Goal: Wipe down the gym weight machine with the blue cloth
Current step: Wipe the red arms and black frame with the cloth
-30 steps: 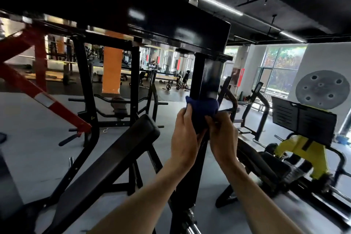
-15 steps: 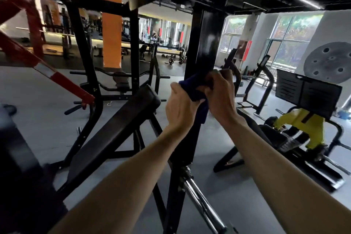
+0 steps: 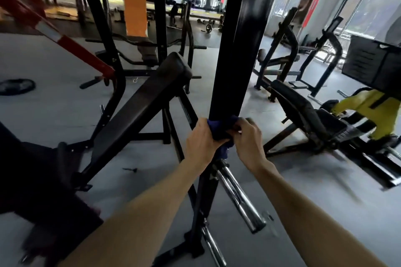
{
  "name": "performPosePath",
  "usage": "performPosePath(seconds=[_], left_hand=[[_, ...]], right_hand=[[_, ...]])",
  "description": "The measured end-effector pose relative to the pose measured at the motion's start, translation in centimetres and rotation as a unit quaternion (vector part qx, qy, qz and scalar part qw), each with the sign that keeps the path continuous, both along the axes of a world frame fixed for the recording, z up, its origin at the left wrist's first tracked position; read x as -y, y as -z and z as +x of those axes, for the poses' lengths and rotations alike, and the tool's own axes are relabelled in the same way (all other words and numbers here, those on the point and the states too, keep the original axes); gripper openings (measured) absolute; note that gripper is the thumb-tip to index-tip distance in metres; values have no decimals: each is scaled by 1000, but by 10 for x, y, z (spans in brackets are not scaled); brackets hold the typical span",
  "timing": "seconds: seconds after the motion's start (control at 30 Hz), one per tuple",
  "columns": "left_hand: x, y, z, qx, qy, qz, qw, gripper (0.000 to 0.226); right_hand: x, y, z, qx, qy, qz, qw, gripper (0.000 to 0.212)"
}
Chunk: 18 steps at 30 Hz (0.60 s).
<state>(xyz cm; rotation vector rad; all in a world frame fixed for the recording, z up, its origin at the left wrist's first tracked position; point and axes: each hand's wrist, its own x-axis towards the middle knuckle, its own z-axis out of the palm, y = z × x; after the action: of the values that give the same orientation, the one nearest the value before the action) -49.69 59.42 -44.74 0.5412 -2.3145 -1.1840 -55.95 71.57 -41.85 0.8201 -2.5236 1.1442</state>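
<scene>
I see L hand [image 3: 202,142] + R hand [image 3: 247,141] both clenched on blue cloth [image 3: 219,128] | cloth wrapped rnd black upright post [image 3: 236,50] | chrome bar [image 3: 238,197] just below, near side

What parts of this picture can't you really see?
- Head view: most of the crumpled blue cloth is covered by the left hand and right hand.
- The tall black steel post runs off the top edge.
- The yellow machine at the right is motion-blurred.
- The far mirrors are too small to read.
</scene>
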Motion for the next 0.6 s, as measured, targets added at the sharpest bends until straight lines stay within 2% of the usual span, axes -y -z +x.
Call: performPosePath(seconds=[0.1, 0.23, 0.33, 0.47, 0.53, 0.6], left_hand=[[0, 34, 1, 32, 11, 7, 999, 57], [4, 39, 0, 32, 32, -4, 999, 50], [-2, 43, 5, 42, 6, -30, 999, 44], [-27, 60, 33, 15, 70, -11, 997, 16], [-34, 72, 38, 0, 101, -69, 992, 15], [-34, 87, 37, 5, 120, -157, 980, 22]], right_hand=[[-2, 32, -2, 53, -9, 21, 998, 21], [-4, 40, -10, 43, -14, 36, 998, 22], [-8, 33, -3, 51, -15, 50, 997, 20], [-26, 33, 14, 62, -5, 84, 995, 12], [-44, 37, 20, 81, 17, 110, 990, 8], [-63, 43, 23, 104, 56, 123, 985, 18]])
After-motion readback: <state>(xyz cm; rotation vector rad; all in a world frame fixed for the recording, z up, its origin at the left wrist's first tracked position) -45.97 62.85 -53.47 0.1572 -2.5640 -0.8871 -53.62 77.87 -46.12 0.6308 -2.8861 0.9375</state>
